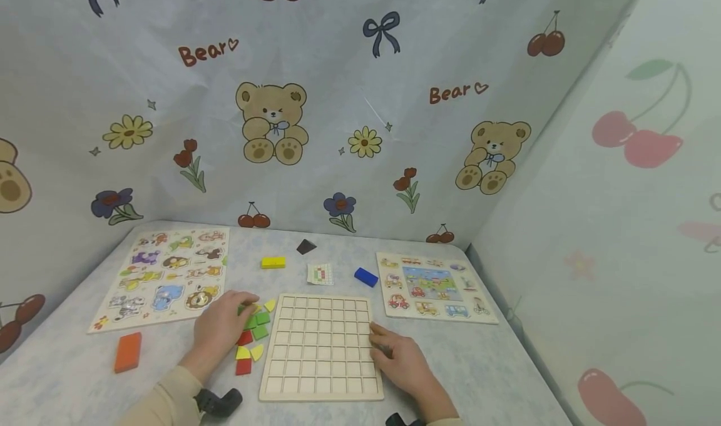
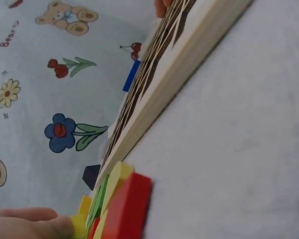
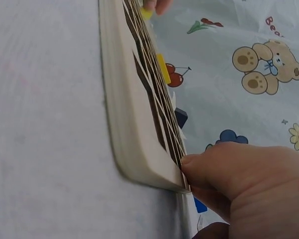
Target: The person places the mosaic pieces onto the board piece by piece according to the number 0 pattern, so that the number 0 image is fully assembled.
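A pale wooden grid board (image 1: 321, 351) with square recesses lies flat in front of me. My left hand (image 1: 222, 323) is over the small pieces at the board's left, its fingertips pinching a yellow piece (image 2: 78, 226). Around it lie green square pieces (image 1: 261, 318), a red square piece (image 1: 243, 366) and yellow rounded pieces (image 1: 257, 352). At the board's right edge, my right hand (image 1: 402, 360) grips the rim with thumb and fingers; the right wrist view shows the thumb (image 3: 204, 169) against the board near a corner. Its other fingers are partly hidden.
An animal puzzle board (image 1: 169, 276) lies at the back left, a vehicle puzzle board (image 1: 434, 288) at the back right. Beyond the grid are a yellow block (image 1: 273, 263), a dark block (image 1: 306, 246), a small printed card (image 1: 320, 274) and a blue block (image 1: 366, 277). An orange block (image 1: 127, 352) lies left.
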`<state>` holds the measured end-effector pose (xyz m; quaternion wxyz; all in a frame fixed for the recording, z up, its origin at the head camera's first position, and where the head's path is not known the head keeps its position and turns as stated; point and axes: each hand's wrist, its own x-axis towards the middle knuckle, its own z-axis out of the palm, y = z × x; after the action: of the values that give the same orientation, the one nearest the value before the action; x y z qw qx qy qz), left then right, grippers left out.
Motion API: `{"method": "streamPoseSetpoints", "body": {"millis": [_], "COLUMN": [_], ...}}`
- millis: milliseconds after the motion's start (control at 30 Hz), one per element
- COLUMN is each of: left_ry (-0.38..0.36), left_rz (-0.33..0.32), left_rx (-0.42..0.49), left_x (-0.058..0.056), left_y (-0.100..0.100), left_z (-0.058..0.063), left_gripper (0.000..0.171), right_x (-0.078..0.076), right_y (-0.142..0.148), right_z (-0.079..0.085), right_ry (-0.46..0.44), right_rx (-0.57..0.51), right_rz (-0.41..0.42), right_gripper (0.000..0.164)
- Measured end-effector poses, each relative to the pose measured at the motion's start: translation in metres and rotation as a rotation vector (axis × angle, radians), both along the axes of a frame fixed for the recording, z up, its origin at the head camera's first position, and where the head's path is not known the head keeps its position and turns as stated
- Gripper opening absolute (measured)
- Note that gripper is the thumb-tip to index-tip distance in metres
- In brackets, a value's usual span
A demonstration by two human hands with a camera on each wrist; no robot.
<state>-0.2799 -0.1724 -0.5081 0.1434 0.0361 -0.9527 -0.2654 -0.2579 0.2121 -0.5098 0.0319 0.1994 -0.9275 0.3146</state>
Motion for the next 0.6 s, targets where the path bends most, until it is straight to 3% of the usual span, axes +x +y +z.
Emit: {"method": "streamPoseSetpoints", "body": {"millis": [167,300,600], "left_ry": [-0.002,-0.025,-0.212], "left_rz": [-0.014,-0.050,-0.185], "left_rx": [0.030,0.085,0.354], "left_x": [0.001,0.002,-0.008], "left_y": [0.003,0.011,0.043], "left_z": [0.006,0.012,0.027], "left_gripper": [0.032,0.023,0.011], "right_x": [0.000,-0.001,0.001], "right_y": [0.001,0.001,0.000], "right_z": [0.001,0.001,0.001], "right_ry": [0.011,0.023,0.023], "right_rx": [0.011,0.019,0.020], "right_rz": [0.000,0.001,-0.003], "right_gripper": [0.034,0.034,0.033]}}
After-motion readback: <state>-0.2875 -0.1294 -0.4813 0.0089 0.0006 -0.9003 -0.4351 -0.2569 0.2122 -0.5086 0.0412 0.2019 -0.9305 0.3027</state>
